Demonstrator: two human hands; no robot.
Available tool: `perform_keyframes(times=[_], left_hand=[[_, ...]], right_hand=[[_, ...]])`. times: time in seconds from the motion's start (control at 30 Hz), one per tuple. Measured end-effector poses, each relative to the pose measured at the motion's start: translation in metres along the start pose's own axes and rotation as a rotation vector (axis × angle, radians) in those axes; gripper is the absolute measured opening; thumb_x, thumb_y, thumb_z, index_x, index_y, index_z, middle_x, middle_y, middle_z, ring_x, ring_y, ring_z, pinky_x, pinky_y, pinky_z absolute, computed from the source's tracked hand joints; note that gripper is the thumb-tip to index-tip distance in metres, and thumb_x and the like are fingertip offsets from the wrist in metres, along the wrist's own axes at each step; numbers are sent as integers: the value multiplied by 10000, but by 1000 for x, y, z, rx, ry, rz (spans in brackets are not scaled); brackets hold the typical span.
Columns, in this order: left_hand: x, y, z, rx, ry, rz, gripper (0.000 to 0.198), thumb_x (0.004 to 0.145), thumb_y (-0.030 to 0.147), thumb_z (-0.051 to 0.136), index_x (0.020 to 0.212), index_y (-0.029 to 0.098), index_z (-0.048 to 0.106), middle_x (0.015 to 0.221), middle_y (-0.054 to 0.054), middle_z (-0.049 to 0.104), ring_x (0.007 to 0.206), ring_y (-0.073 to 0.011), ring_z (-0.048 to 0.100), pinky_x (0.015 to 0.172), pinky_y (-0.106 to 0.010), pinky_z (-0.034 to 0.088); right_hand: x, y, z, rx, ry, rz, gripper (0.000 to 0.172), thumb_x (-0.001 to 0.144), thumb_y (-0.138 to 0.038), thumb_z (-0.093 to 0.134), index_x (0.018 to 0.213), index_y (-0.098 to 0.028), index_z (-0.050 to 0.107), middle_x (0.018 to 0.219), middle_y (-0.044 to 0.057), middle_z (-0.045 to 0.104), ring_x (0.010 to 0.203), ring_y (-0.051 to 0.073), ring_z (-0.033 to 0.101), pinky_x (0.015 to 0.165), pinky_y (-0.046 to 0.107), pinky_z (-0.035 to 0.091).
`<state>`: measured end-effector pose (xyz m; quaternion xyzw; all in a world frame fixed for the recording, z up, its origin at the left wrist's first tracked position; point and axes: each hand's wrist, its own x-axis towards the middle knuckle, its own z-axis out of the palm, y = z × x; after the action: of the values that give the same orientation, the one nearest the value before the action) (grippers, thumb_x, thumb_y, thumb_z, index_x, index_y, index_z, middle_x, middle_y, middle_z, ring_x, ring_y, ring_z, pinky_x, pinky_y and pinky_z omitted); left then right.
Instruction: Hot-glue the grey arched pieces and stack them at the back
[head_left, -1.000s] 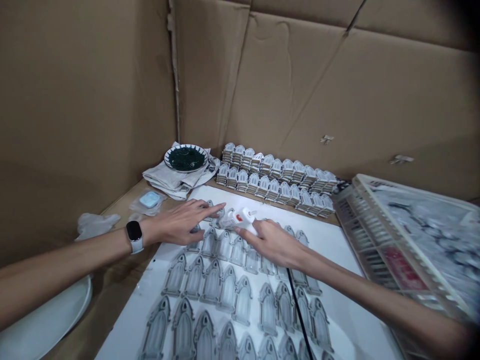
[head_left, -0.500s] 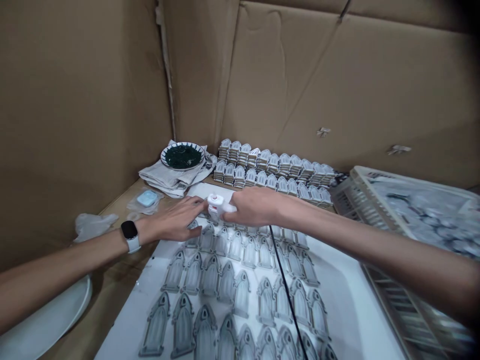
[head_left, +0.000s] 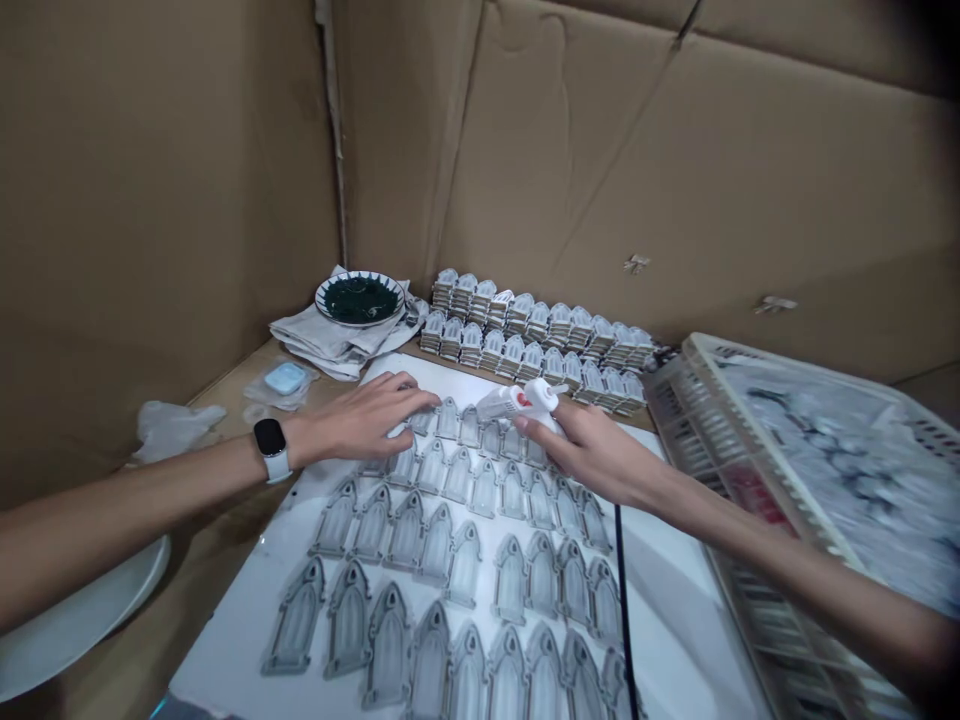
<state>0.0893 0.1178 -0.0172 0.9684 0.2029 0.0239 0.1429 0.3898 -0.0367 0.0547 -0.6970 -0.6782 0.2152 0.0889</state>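
Observation:
My right hand [head_left: 592,450] is wrapped around a white glue gun [head_left: 517,402] with a red mark. Its nozzle end points right, and a black cord [head_left: 626,600] runs down across the board below my hand. My left hand [head_left: 367,415], with a watch on the wrist, lies over the far left corner of the pieces, fingers stretched forward and thumb apart. Its fingertips are at a grey arched window-shaped piece [head_left: 448,418]; whether they press on it is hard to see. Rows of similar arched pieces [head_left: 409,530] lie flat on a white board [head_left: 225,640].
Stacked arched pieces [head_left: 514,355] line the back by the cardboard wall [head_left: 562,180]. A plate of dark green material [head_left: 361,299] sits on folded cloths at back left. Nearby are a small light-blue case [head_left: 286,378], a plastic bag [head_left: 176,430] and a white dish [head_left: 82,630]. A plastic crate [head_left: 697,400] stands right.
My right hand has moved right with the glue gun, away from my left fingers, and the gun has turned. My left hand's fingers now reach slightly farther right.

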Motion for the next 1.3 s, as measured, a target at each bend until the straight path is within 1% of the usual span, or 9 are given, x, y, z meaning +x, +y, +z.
perform_keyframes(times=[0.07, 0.17, 0.3, 0.43, 0.57, 0.8, 0.97, 1.13, 1.3], left_hand=[[2, 4, 1, -29, 9, 13, 536, 977, 266, 557, 1512, 232, 556, 1412, -139, 605, 1361, -337, 531, 1200, -513, 458], [3, 4, 5, -56, 6, 50, 573, 998, 274, 573, 1568, 279, 517, 1468, -127, 585, 1397, -334, 530, 1215, -503, 459], [2, -3, 14, -78, -4, 49, 636, 1033, 291, 573, 1651, 334, 431, 1540, -131, 532, 1440, -338, 523, 1217, -507, 464], [2, -7, 15, -113, -29, 40, 771, 996, 232, 583, 1713, 355, 327, 1593, -124, 535, 1459, -352, 508, 1222, -535, 459], [3, -4, 11, -144, -18, 80, 955, 974, 174, 564, 1787, 340, 93, 1620, -61, 613, 1461, -322, 480, 1254, -517, 416], [4, 2, 17, -133, 9, 76, 990, 938, 155, 531, 1795, 293, 57, 1651, -42, 608, 1433, -338, 486, 1259, -531, 373], [4, 3, 22, -140, 51, 57, 962, 949, 176, 525, 1788, 265, 63, 1633, -47, 621, 1418, -331, 487, 1260, -517, 374], [5, 3, 23, -138, 46, 28, 978, 950, 196, 553, 1789, 256, 54, 1626, -58, 621, 1413, -344, 487, 1257, -519, 376], [4, 1, 26, -138, 44, -14, 920, 998, 260, 571, 1781, 219, 90, 1627, -125, 591, 1436, -367, 482, 1244, -529, 389]], right_hand=[[3, 3, 6, 70, 6, 33, 619, 1081, -767, 373, 748, -269, 527, 711, 58, 678, 664, 236, 626, 691, 390, 432], [11, 5, 13, 158, -20, 72, 682, 1080, -785, 374, 640, -278, 493, 620, 44, 626, 608, 220, 604, 688, 387, 440], [20, 8, 23, 218, -61, 74, 676, 1098, -753, 378, 637, -276, 510, 605, 40, 628, 617, 222, 622, 714, 384, 460], [28, 10, 33, 213, -63, 77, 666, 1097, -762, 382, 651, -280, 490, 640, 59, 667, 662, 241, 666, 760, 393, 482], [32, 13, 38, 149, -52, 87, 672, 1092, -793, 350, 698, -274, 515, 684, 86, 684, 691, 262, 665, 725, 390, 457], [35, 11, 40, -98, -7, 31, 664, 1114, -685, 337, 971, -172, 734, 744, 149, 694, 709, 313, 647, 698, 413, 396], [39, 2, 31, -233, -14, -19, 663, 1127, -632, 348, 1109, -129, 780, 788, 197, 731, 755, 362, 698, 720, 449, 433], [55, -26, 7, -381, -58, -97, 556, 1117, -606, 466, 969, -174, 782, 798, 180, 744, 787, 351, 727, 735, 442, 462], [77, -61, -21, -509, -189, -120, 486, 1094, -586, 556, 940, -181, 776, 835, 154, 741, 783, 304, 713, 697, 401, 439]])
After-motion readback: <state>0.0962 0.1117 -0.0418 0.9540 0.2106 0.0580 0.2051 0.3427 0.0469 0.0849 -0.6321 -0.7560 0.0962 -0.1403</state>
